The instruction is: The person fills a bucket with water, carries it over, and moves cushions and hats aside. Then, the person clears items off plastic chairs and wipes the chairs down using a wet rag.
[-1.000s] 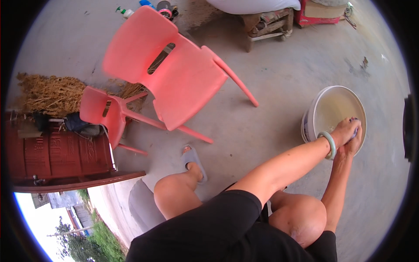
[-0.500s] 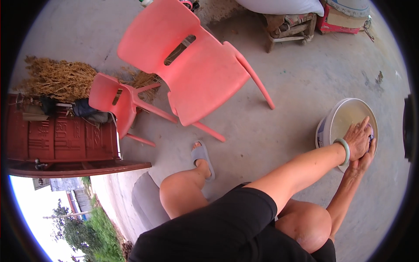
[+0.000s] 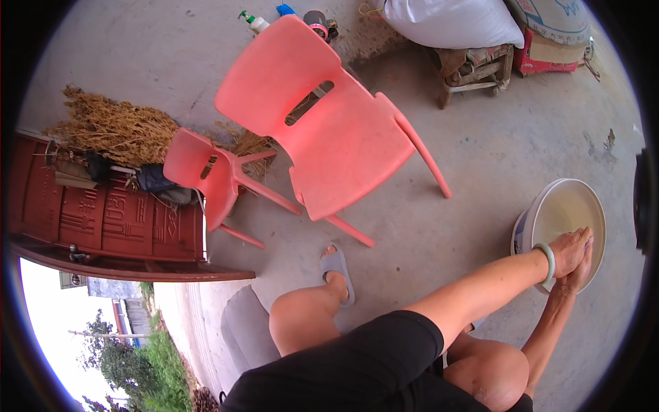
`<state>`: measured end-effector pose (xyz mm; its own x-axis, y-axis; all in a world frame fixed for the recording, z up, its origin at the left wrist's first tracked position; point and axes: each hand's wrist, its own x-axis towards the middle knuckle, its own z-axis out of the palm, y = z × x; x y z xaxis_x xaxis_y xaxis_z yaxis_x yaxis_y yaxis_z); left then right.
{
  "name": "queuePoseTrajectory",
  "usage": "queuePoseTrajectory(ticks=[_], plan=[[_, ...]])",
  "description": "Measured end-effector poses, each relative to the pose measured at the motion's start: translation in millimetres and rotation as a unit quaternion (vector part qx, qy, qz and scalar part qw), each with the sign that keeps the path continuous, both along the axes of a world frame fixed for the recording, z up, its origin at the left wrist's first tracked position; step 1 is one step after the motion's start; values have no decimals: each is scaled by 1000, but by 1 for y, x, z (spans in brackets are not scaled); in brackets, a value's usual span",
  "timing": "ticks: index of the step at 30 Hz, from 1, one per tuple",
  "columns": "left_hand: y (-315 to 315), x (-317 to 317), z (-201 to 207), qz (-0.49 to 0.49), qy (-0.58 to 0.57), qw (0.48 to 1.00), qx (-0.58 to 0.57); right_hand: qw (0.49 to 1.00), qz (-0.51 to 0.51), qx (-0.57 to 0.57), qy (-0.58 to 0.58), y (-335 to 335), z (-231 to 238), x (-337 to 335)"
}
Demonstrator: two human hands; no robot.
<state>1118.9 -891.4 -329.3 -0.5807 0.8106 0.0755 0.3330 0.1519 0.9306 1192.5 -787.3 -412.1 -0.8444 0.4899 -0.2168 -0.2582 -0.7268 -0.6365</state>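
A round white bucket (image 3: pixel 527 218) with a blue patch on its side stands on the floor at the right. My two hands meet over the near part of its opening. My left hand (image 3: pixel 571 251), with a pale green bangle (image 3: pixel 549 261) on the wrist, lies against my right hand (image 3: pixel 578 273) from above. Fingers of both are pressed together, and whatever may be between them is hidden. Inside, the bucket looks pale yellowish; I cannot make out its contents clearly.
Two pink plastic chairs (image 3: pixel 357 158) stand to the left, near a heap of dry stalks (image 3: pixel 120 127) and a red door (image 3: pixel 117 213). At the back, a white sack (image 3: pixel 453 24) rests on a low wooden stool (image 3: pixel 473 72). A grey seat (image 3: pixel 247 329) is beside my left leg.
The hands now lie more closely together; a small dark bluish bit seen between them before is now hidden. The whole view has shifted, so everything appears lower and further right.
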Motion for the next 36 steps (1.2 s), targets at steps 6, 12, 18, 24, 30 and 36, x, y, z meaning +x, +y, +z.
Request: queuePoseTrajectory(ticks=[6,12,18,24,30,36], plan=[[-9,-11,1,-86,74,993,-37,982,-73,103,-139,-19,24,-5],[-23,-20,9,-37,2,995,-92,956,-52,200,-207,-1,11,-1],[-108,-51,28,44,74,996,10,947,3,247,-205,-8,69,-11],[-249,-81,60,107,106,988,-43,638,40,706,-305,20,42,-2],[-466,-86,84,466,149,853,-182,830,-24,456,-320,0,82,-16],[-553,-96,38,638,-316,702,6,989,66,32,-131,-42,114,-61]])
